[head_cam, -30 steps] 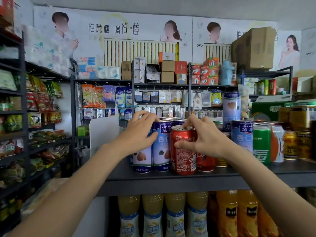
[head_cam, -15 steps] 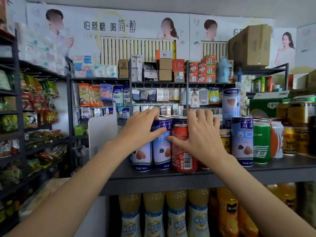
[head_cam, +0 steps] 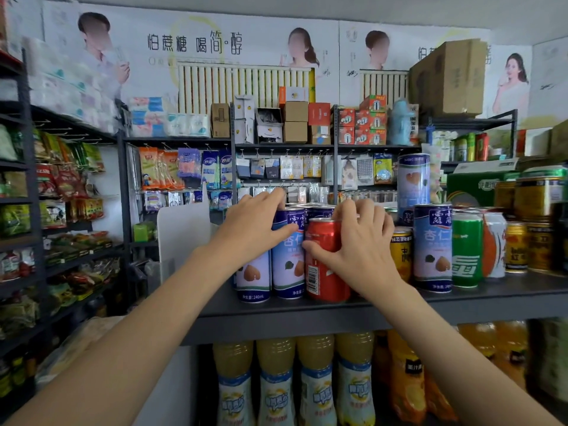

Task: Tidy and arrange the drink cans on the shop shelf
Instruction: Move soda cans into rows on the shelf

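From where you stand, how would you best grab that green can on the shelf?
Wrap the hand around the green can at mid-body, coming straight in from the front. It stands upright at the shelf edge with cans tight against both sides, so only its front and top are free.

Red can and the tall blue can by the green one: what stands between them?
In the head view, the right hand gripping the red can, and behind it a yellow can.
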The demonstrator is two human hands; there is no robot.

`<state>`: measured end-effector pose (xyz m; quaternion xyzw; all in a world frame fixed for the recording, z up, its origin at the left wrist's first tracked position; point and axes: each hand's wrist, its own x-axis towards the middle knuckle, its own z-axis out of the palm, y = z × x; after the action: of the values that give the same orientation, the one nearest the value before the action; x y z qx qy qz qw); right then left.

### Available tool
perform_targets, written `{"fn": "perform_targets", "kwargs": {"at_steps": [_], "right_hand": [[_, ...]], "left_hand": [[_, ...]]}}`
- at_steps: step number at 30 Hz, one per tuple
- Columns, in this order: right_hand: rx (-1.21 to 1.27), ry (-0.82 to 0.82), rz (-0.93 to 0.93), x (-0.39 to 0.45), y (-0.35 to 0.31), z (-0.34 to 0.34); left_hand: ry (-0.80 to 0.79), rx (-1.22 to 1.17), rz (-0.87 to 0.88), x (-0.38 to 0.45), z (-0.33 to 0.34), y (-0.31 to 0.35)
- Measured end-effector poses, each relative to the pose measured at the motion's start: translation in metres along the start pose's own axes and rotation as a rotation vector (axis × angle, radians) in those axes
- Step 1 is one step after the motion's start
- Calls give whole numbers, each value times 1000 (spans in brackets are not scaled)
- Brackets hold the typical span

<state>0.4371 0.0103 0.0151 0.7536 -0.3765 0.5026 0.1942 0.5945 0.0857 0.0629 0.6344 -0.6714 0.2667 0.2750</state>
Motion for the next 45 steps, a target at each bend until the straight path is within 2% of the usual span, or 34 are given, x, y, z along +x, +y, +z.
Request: {"fn": "perform_targets", "kwargs": {"at_steps": [3,7,10,13,16,22,25,29,33,36,41,45], "right_hand": [[-56,152,-1,-3,-6,8],[-80,181,33,-9,-17,15],[-68,165,-10,-17,-16,21],[23,183,-52,-24,-6,17],[164,266,-14,-24,11,-1],[275,358,134,-19,92,-31],[336,259,156,-17,146,-40],[320,-10,-3,-14,201,-39],[294,-58,-126,-6,216,-38],[290,-137,-126,-2,206,-38],[328,-114,-105,-1,195,-33],[417,-6,-96,-2,191,-31]], "left_hand": [[19,2,-9,-1,2,1],[52,-9,-16,-3,5,-1],[93,46,-51,-7,8,0],[258,42,-18,-12,10,5],[419,-37,74,-11,12,23],[465,-97,199,5,38,85],[474,-103,190,20,56,123],[415,-31,22,41,79,167],[384,195,-52,46,91,182],[334,202,-91,39,93,187],[246,99,-135,35,91,197],[251,59,-118,37,91,198]]}}
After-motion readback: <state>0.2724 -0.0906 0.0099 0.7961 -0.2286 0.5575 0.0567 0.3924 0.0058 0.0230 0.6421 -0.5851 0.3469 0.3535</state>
